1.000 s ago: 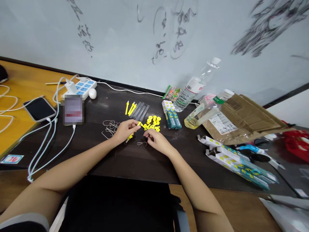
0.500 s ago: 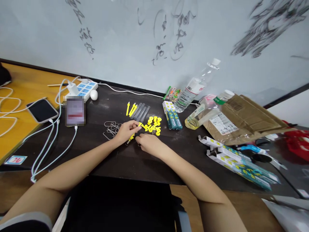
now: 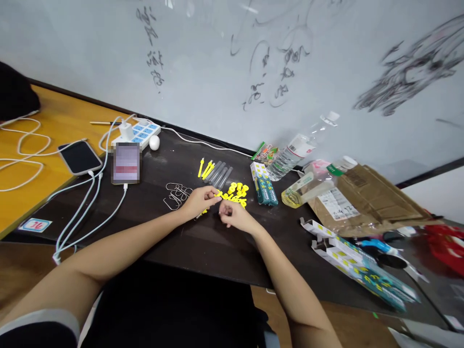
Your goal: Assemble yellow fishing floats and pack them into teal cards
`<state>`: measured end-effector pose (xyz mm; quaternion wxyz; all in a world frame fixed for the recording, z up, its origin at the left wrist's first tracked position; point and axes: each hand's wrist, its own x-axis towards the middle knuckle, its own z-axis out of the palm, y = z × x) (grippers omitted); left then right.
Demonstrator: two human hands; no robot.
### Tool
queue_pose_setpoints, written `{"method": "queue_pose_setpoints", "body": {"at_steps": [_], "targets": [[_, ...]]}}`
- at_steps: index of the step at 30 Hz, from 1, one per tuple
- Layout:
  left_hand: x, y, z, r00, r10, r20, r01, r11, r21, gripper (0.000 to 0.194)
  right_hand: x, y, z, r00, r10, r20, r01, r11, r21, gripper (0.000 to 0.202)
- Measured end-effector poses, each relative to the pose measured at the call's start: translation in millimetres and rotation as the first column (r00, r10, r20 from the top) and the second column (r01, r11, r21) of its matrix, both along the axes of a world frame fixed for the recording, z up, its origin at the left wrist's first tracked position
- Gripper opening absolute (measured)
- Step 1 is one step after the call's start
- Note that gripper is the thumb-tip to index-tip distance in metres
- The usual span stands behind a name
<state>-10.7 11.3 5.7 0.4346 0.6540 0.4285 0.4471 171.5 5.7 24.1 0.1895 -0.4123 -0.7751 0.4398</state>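
Note:
My left hand pinches a small yellow plastic piece between thumb and fingers, just above the dark table. My right hand is close beside it, fingertips pinched together on what looks like a thin wire loop. Just beyond the hands lies a pile of yellow pieces. Behind that are clear tubes and yellow sticks. A heap of wire loops lies left of my left hand.
Teal boxes, two plastic bottles and a cardboard parcel lie to the right, with flat boxes nearer. Left are a power strip, white cables, a charging device and a phone.
My right hand went down over the wire loop lying on the table, then rose beside my left hand; the loop no longer lies there. The camera view shifted left.

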Motion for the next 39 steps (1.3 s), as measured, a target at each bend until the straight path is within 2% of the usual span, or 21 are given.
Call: {"method": "queue_pose_setpoints", "body": {"at_steps": [2,4,6,9,18,26,34,39], "targets": [[2,-4,1.1,0.998,-0.057,0.007,0.057,0.998,-0.029,0.023,7,3,-5.3,0.948,-0.199,-0.250,0.147,0.966,-0.213,0.013],[4,-6,2.1,0.994,-0.104,0.018,0.105,0.994,-0.042,0.022,10,3,-5.7,0.849,-0.335,-0.409,0.197,0.918,-0.343,0.017],[5,-7,2.8,0.992,-0.126,0.013,0.126,0.991,-0.041,0.021,10,3,-3.2,0.767,-0.395,-0.506,0.198,0.896,-0.399,0.021],[5,-6,3.8,0.990,-0.138,-0.006,0.138,0.990,-0.038,0.020,8,1,0.0,0.717,-0.420,-0.557,0.199,0.888,-0.414,0.027],[8,-7,7.1,0.979,-0.193,0.068,0.201,0.967,-0.156,0.022,5,2,-12.2,0.748,-0.382,-0.543,0.196,0.908,-0.369,0.032],[7,-6,5.0,0.975,-0.207,0.085,0.219,0.963,-0.159,0.024,5,2,-15.9,0.764,-0.345,-0.545,0.171,0.923,-0.344,0.033],[8,-6,5.0,0.971,-0.217,0.096,0.230,0.961,-0.156,0.022,6,2,-12.3,0.746,-0.370,-0.554,0.200,0.917,-0.345,0.031],[7,-7,3.7,0.980,-0.196,0.044,0.199,0.978,-0.071,0.022,5,0,-7.0,0.749,-0.359,-0.557,0.208,0.926,-0.317,0.032]]}}
